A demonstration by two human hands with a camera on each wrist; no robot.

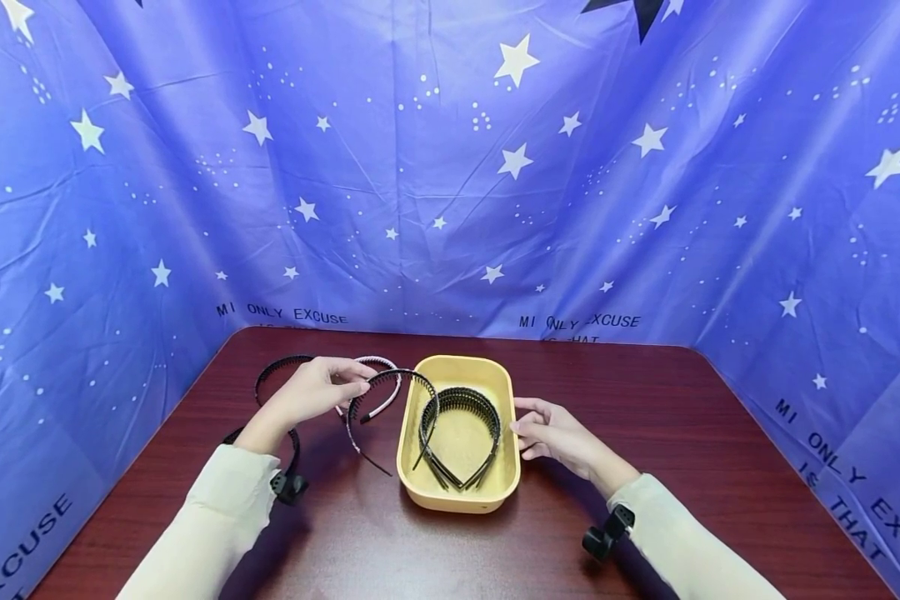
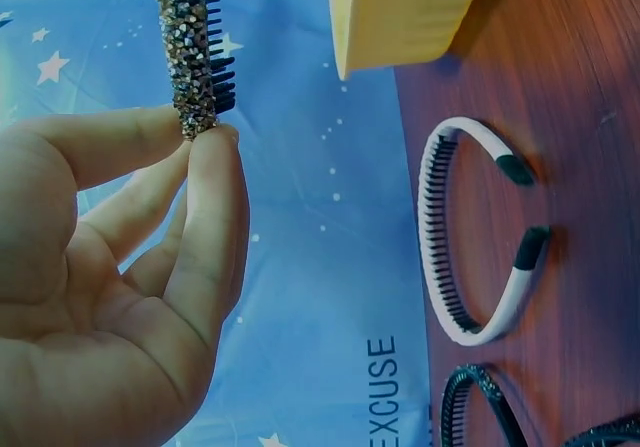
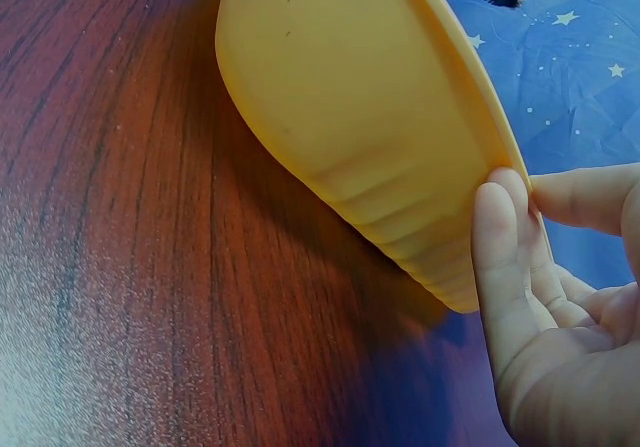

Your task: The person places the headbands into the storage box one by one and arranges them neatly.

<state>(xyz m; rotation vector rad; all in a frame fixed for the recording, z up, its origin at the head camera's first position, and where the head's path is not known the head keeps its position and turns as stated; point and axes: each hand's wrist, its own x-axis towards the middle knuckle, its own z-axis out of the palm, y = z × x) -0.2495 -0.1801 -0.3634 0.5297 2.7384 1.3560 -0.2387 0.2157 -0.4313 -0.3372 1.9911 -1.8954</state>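
Note:
My left hand (image 1: 317, 393) pinches one end of a headband between thumb and fingertips. This headband (image 2: 186, 42) has a glittery beaded outside and black comb teeth inside. It is held in the air, its far side over the left rim of a yellow bin (image 1: 457, 503). Several dark toothed headbands (image 1: 461, 397) lie nested inside the bin. At the bin's right side, my right hand (image 1: 558, 433) holds the rim with thumb and fingertips. A pale pink headband (image 2: 510, 305) with black tips rests on the table, partly behind my left hand in the head view.
Left of the bin, a black headband (image 1: 270, 367) lies on the table behind my left wrist. Another dark headband (image 1: 295, 450) is partly covered by the sleeve. A blue star-patterned cloth (image 1: 450, 167) hangs round the brown table (image 1: 645, 392).

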